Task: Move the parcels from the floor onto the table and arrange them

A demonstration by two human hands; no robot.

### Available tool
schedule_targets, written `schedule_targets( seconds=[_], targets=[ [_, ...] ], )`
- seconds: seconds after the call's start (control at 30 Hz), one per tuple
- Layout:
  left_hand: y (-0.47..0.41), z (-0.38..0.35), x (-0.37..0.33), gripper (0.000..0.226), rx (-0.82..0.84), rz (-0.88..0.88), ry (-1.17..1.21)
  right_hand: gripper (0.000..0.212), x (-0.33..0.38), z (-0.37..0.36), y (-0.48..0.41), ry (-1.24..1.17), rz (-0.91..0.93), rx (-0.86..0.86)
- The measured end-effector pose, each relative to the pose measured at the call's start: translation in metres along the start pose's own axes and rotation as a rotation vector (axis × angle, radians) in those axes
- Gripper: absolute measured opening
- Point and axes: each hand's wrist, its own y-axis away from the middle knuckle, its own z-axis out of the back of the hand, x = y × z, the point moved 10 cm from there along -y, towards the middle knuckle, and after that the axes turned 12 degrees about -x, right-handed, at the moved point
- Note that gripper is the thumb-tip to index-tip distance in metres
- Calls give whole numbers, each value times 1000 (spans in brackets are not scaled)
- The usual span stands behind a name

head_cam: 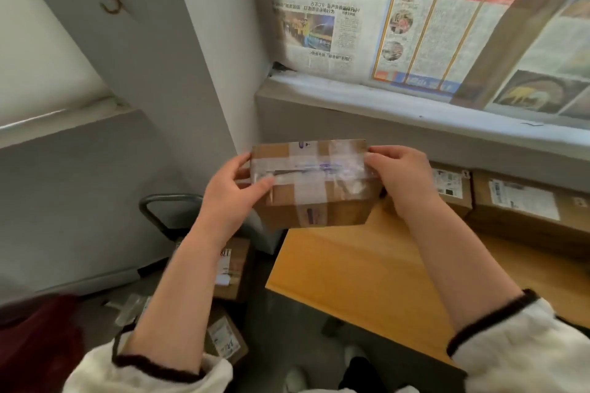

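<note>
Over the far left corner of the counter (pixel 367 281), both hands hold one parcel (pixel 319 201) between them. It is a brown cardboard box, longer than it is deep. Wide clear tape (pixel 306 169) runs along the top seam, and a second band crosses it at mid-length and continues down the near face. The long axis runs left to right, roughly parallel to the window ledge (pixel 415 99) behind it. The top face tilts toward the camera. Whether the underside touches the counter cannot be told.

The left hand (pixel 230 195) grips the left end, thumb on the top face and fingers round the end. The right hand (pixel 402 175) grips the right end, fingers curled over the top edge. The box separates the two hands.

Two more parcels lie at the far right of the counter: a large flat box (pixel 526 210) and, just beside it on its left, a smaller box (pixel 453 188). Each carries a white shipping label on top. On the floor (pixel 277 313) left of the counter lie a far floor box (pixel 236 268) and a near floor box (pixel 223 341), both with white labels.

Writing: the newspaper sheets (pixel 335 9) above the ledge show a headline reading "冬日更精彩". Purple print on the tape of the held parcel is blurred. Label text on the other boxes is too small to read.
</note>
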Motion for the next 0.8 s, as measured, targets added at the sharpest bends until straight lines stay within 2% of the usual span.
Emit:
schedule_targets(
  seconds=[0.07, 0.13, 0.23, 0.3, 0.37, 0.5, 0.57, 0.63, 0.7, 0.8],
  targets=[
    [-11, -7, 17, 40, 32, 94, -137, 8, -32, -10, -6, 98, -212, 20],
    [-17, -16, 42, 19, 78, 240, -171, 10, -54, -22, -6, 205, -310, 41],
    [-21, -24, 78, 22, 123, 396, -185, 16, -74, -37, -4, 281, -365, 71],
    [-22, -31, 94, 24, 149, 434, -180, 14, -82, -40, -4, 342, -344, 62],
    [-26, -42, 98, 20, 153, 391, -144, 10, -84, -35, -7, 336, -262, 3],
    [-37, -67, 86, 14, 80, 191, 55, 8, -89, -19, -4, 137, -99, -129],
    [-40, -79, 89, 14, 18, 142, 139, 11, -113, -15, -4, 81, -134, -158],
    [-41, -99, 105, 18, 2, 165, 183, 25, -145, -16, -8, 91, -218, -148],
    [-42, -121, 125, 20, 9, 210, 148, 38, -175, -20, -16, 112, -298, -111],
    [-48, -148, 145, 17, 30, 223, 50, 45, -209, -22, -33, 154, -363, -90]
  ],
)
